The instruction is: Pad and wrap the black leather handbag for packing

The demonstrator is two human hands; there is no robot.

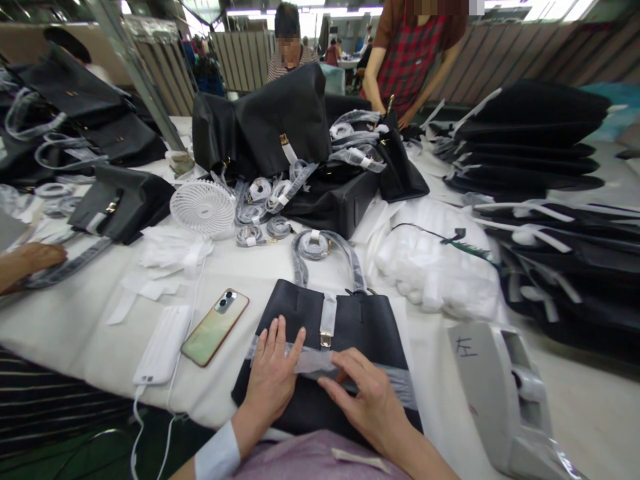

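In front of me a black handbag (370, 327) lies flat on the table, its wrapped handles pointing away. A translucent plastic strip (316, 362) runs across its front, just below the gold clasp (325, 339). Flat on the bag's left side rests my left hand (274, 370), fingers spread, touching the strip. My right hand (367, 393) is bent over the strip's middle, with fingertips and thumb closed about its edge. Part of the strip is hidden under both hands. A coiled wrapped strap (314, 245) sits between the handles.
Left of the bag lie a phone (215, 327), a white power bank (163, 343) with cable, and paper strips (173, 257). A white fan (204, 208) and piled black bags (280, 120) stand behind. At right are white packing rolls (430, 257), a grey tape dispenser (493, 393) and stacked bags. Co-workers are nearby.
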